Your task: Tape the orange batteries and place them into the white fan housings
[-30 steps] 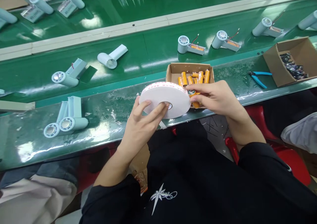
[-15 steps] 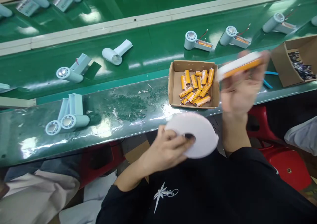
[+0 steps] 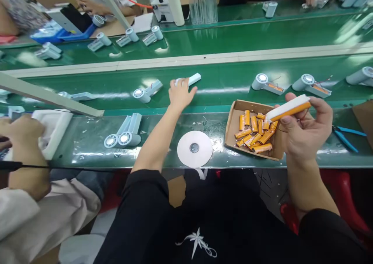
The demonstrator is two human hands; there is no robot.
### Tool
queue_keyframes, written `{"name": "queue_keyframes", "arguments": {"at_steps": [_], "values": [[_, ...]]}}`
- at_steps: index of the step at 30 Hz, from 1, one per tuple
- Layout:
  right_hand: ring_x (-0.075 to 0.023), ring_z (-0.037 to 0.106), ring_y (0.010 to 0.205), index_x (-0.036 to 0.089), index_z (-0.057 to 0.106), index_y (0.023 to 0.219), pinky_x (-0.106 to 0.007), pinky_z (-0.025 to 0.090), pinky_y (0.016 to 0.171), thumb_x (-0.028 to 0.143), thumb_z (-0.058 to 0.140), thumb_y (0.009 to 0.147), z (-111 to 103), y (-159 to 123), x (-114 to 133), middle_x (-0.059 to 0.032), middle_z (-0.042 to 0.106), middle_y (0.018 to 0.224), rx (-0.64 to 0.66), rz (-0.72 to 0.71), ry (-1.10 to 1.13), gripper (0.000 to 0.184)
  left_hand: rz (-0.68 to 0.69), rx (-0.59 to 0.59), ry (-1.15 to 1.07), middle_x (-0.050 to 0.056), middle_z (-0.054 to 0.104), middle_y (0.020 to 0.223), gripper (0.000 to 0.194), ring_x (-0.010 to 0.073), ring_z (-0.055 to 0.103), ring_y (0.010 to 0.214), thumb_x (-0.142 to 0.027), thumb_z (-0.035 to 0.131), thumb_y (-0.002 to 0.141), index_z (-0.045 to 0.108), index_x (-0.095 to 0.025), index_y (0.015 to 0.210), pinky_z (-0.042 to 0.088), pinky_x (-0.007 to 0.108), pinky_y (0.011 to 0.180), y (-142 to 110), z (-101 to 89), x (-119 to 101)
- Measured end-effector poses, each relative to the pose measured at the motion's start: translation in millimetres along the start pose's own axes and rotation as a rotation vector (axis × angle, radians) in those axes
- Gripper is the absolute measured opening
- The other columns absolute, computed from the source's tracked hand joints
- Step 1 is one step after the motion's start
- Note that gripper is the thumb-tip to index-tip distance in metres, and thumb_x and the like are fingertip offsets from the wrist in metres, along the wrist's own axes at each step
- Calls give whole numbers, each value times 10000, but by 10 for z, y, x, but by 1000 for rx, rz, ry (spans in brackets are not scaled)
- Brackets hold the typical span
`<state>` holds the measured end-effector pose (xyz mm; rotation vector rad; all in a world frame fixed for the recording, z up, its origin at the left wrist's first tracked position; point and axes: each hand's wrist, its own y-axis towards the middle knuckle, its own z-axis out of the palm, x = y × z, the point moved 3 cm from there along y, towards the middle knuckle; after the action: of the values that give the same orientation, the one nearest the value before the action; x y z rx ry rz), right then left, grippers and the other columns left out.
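My right hand [image 3: 309,128] grips an orange battery [image 3: 294,111] with a white strip [image 3: 287,105] along its upper side, held above the right of a cardboard box [image 3: 230,130]. Inside the box lie several orange batteries [image 3: 254,125]. My left hand [image 3: 181,95] reaches over the green belt, palm down with fingers spread, covering the round end of a light-blue fan housing [image 3: 195,78]. Whether the fingertips touch it, I cannot tell. A flat roll of white tape [image 3: 201,155] lies on the bench edge, its loose end hanging down.
Two light-blue fan housings [image 3: 128,138] stand on the bench at left. More housings with wires [image 3: 261,82] sit on the belt. Blue-handled pliers [image 3: 346,137] lie at right. A co-worker's arm [image 3: 27,151] and a white tray [image 3: 56,130] are at far left; a slanted metal bar [image 3: 52,95] crosses there.
My left hand has let go of the tape roll, now on the bench, and moved out over the belt. The right hand still holds the battery. The view has tilted up and shifted left.
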<state>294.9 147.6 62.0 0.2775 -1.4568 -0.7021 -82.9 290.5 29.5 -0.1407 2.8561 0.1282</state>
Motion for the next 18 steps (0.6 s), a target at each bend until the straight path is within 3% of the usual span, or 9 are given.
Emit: {"name": "queue_keyframes", "arguments": {"at_steps": [2, 4, 6, 8, 11, 13, 15, 18], "values": [[-322, 787, 1325, 395, 720, 1338, -509, 748, 1027, 295, 983, 842, 30, 5, 9, -26, 837, 1329, 56, -18, -20, 570, -75, 5, 21, 138, 742, 1474, 541, 257, 545, 1378, -430, 375, 1179, 629, -55, 1475, 397, 556, 1254, 446, 26, 2], [-312, 822, 1249, 402, 739, 1332, -477, 776, 951, 250, 978, 829, -109, -67, 16, -14, 851, 1295, 82, 0, -68, 578, -38, 70, 29, 131, 769, 1408, 512, 223, 623, 1256, -425, 424, 1154, 676, -62, 1413, 464, 458, 1177, 691, 44, 74], [-312, 848, 1169, 438, 764, 1307, -474, 794, 879, 234, 978, 802, -359, -196, 21, 5, 869, 1228, 90, 68, -143, 585, 59, 138, 41, 117, 790, 1357, 425, 232, 670, 1174, -430, 667, 1036, 749, -125, 1320, 506, 389, 1085, 755, 71, 147], [-348, 857, 1111, 487, 777, 1281, -538, 799, 846, 266, 971, 795, -598, -328, 37, 3, 877, 1179, 116, 182, -235, 568, 196, 209, 118, 124, 792, 1333, 361, 285, 683, 1168, -354, 827, 904, 796, -188, 1223, 521, 393, 1025, 701, 136, 146], [-408, 849, 1079, 574, 778, 1263, -619, 781, 818, 347, 959, 798, -696, -353, 111, 7, 877, 1156, 131, 246, -319, 549, 457, 271, 256, 124, 769, 1361, 175, 336, 629, 1270, -276, 761, 947, 813, -240, 1110, 512, 402, 991, 570, 306, -75], [-382, 848, 1105, 599, 785, 1240, -554, 784, 789, 319, 974, 777, -518, -180, 138, 41, 877, 1150, 144, 161, -273, 573, 622, 251, 254, 130, 743, 1413, 188, 341, 547, 1373, -214, 664, 990, 818, -240, 1095, 490, 402, 1007, 538, 427, -337], [-319, 859, 1115, 559, 807, 1212, -463, 788, 794, 246, 987, 752, -193, 114, 66, 69, 877, 1143, 201, 45, -160, 585, 729, 239, 223, 155, 739, 1416, 244, 344, 494, 1421, -149, 638, 955, 829, -218, 1091, 468, 413, 1040, 580, 530, -603], [-256, 870, 1069, 413, 821, 1210, -451, 769, 926, 240, 967, 767, 362, 611, -304, 42, 872, 1159, 351, 24, -77, 497, 756, 332, 186, 138, 793, 1319, 248, 326, 565, 1343, -151, 686, 860, 852, -218, 1031, 461, 391, 1054, 749, 606, -850]]}}
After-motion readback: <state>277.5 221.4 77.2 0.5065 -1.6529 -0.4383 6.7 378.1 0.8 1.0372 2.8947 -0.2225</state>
